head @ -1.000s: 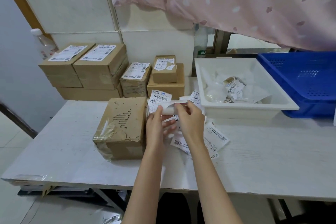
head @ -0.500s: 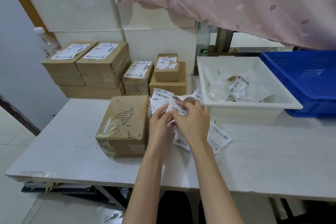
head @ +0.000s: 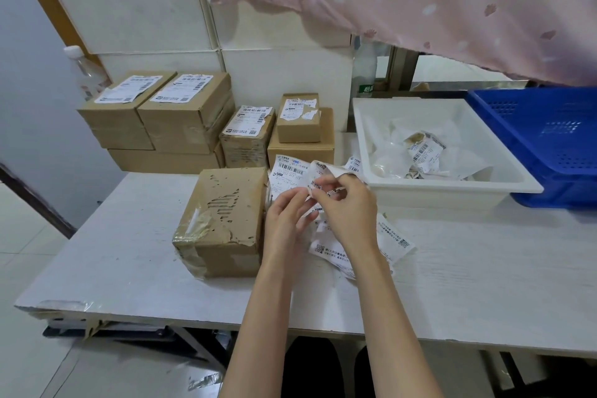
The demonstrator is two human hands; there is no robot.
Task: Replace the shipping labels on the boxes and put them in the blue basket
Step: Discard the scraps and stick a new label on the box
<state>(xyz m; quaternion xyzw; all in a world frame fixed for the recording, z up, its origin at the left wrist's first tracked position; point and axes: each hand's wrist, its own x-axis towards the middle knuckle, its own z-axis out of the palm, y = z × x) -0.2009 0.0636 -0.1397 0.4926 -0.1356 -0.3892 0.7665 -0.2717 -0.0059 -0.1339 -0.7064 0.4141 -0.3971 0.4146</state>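
Change: since a second ago the rolled white strip between the hands has opened into a curling printed label, and both hands sit slightly higher and to the right.
Left hand (head: 286,218): fingers curled, pinching the lower edge of the label.
Right hand (head: 347,208): fingers bent, thumb and forefinger gripping the held label (head: 318,176) near its barcode; the paper arches up over the fingertips.
Loose labels (head: 392,237): several printed sheets lie on the white table (head: 468,271) under and just right of the hands.
Near box (head: 226,220): brown carton, top face torn and bare, taped at the front left corner, just beside the left hand.
White tray (head: 452,186): behind the right hand, holding crumpled backing paper and peeled labels.
Blue basket (head: 542,142): right of the tray, touching it; no box visible inside.
Stacked boxes (head: 181,116): far left against the wall, labelled on top.
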